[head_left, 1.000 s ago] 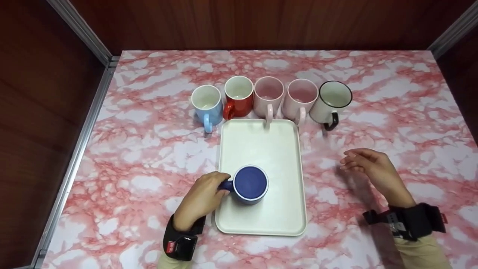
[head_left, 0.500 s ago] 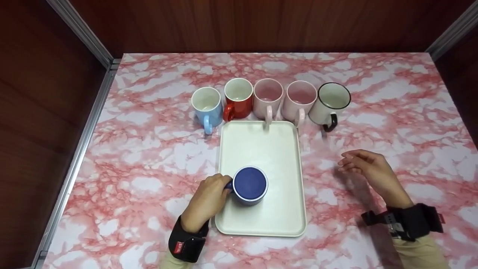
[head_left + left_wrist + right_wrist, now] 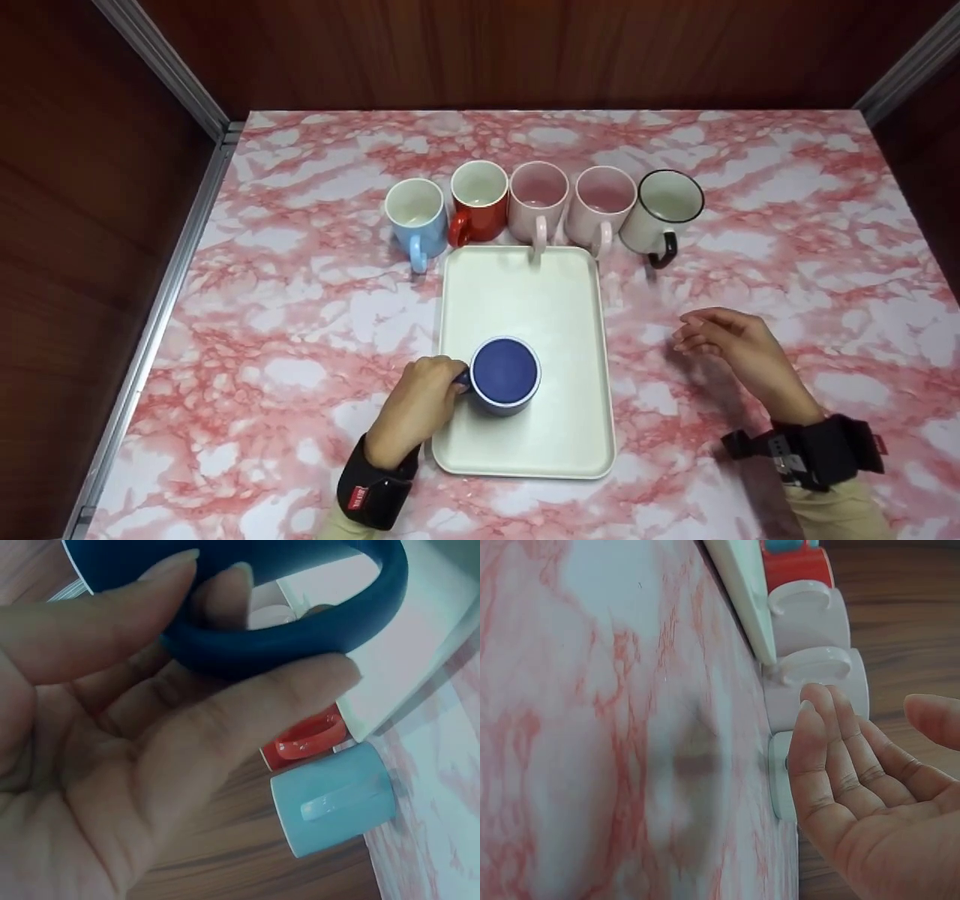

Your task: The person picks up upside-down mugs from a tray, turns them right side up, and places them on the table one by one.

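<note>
My left hand [image 3: 418, 405] grips the handle of a dark blue mug [image 3: 505, 373] over the lower left part of a cream tray [image 3: 525, 292]. The mug stands upright, its white-edged rim up. Whether its base touches the tray I cannot tell. In the left wrist view, the thumb and fingers wrap the looped blue handle [image 3: 300, 641], one fingertip showing inside the loop. My right hand [image 3: 739, 352] hovers right of the tray, holding nothing, its fingers loosely bent. In the right wrist view, its fingers [image 3: 844, 757] lie together, thumb apart.
Behind the tray runs a row of mugs: light blue [image 3: 418, 217], red [image 3: 480, 201], a pink mug [image 3: 538, 201], another pink mug [image 3: 601, 202], and a white black-rimmed mug [image 3: 664, 214]. Dark wooden panels [image 3: 525, 60] wall off the back and sides of the marbled table [image 3: 300, 315].
My left hand has slid right and closed further round the mug's handle, covering more of it. The right hand has barely moved. The head view has tilted slightly.
</note>
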The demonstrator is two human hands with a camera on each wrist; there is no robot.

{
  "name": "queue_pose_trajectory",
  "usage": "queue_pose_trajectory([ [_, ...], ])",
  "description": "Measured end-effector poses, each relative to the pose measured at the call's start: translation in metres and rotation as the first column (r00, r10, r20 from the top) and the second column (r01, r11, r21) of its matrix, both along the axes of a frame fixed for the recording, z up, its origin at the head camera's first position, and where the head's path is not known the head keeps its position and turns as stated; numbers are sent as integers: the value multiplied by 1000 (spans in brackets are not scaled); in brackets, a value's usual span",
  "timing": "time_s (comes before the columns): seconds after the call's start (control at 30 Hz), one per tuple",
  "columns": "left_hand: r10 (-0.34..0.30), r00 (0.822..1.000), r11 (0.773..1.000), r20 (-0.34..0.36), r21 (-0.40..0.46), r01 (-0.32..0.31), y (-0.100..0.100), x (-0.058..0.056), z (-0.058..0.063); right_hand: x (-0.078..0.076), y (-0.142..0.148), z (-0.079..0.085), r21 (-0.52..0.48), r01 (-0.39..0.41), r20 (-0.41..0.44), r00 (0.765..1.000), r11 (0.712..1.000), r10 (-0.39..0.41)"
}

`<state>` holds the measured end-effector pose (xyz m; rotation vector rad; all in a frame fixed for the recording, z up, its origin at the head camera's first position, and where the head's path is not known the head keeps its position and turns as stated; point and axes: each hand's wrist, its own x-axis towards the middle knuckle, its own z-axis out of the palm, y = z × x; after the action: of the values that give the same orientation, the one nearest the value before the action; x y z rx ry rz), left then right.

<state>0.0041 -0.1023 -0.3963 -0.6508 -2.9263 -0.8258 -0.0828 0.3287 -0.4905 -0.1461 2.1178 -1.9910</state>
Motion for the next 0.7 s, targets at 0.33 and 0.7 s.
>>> queue_pose_trajectory([
  [0.33,53,998,996,-44,70,-50,6,1,-6,22,-38,51,25,-77,5,997,997,77],
  [0.7,161,986,971,-32,184,-153,12,-2,-14,39,-68,68,-4,-159,15,987,987,159],
])
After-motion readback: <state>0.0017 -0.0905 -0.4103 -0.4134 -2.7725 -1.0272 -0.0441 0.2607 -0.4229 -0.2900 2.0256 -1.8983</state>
